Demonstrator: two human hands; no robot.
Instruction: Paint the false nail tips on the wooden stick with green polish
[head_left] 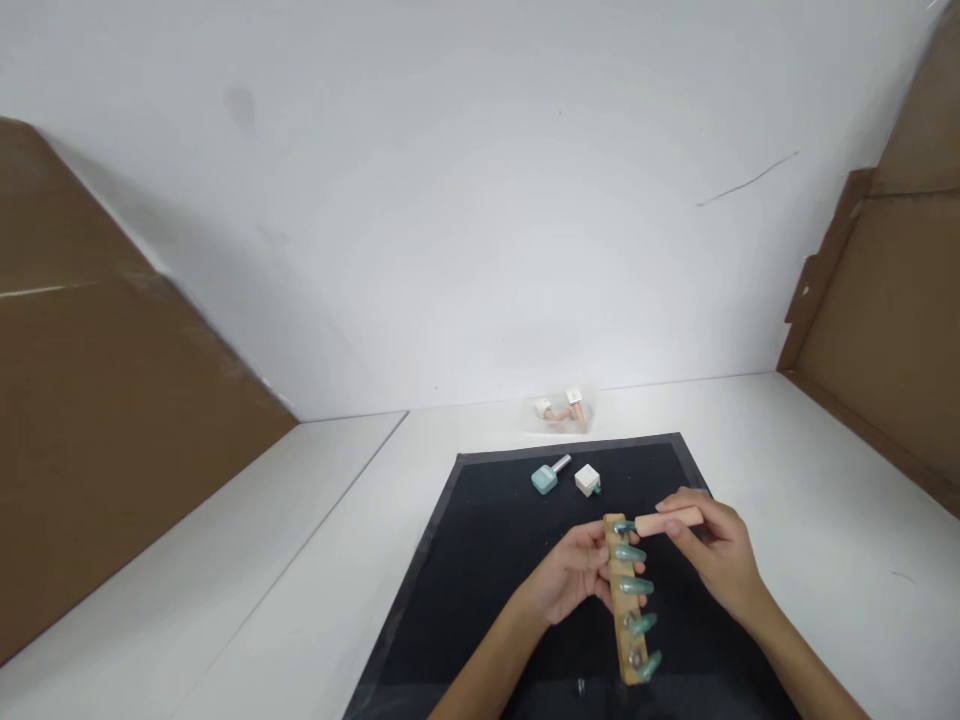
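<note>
My left hand (571, 578) grips a narrow wooden nail holder (627, 630) from its left side, with fingers wrapped behind it. Along this strip sit several shiny green false nails (637, 587), their tips pointing right. A pale pink stick (667, 521) is pinched between the thumb and fingers of my right hand (716, 550). Its left end meets or nearly meets the topmost green nail (627, 527); whether they touch I cannot tell. Beyond my hands lie a pale green nail polish bottle (545, 479) with a silvery cap and a white cube (587, 480) with a small green piece at its side.
A black mat (495, 540) covers part of the white table (300, 600). Behind it lies a clear plastic bag (559, 412) holding white-topped pink pieces. Brown cardboard panels (112, 380) flank the table, and a white wall (480, 200) closes the back.
</note>
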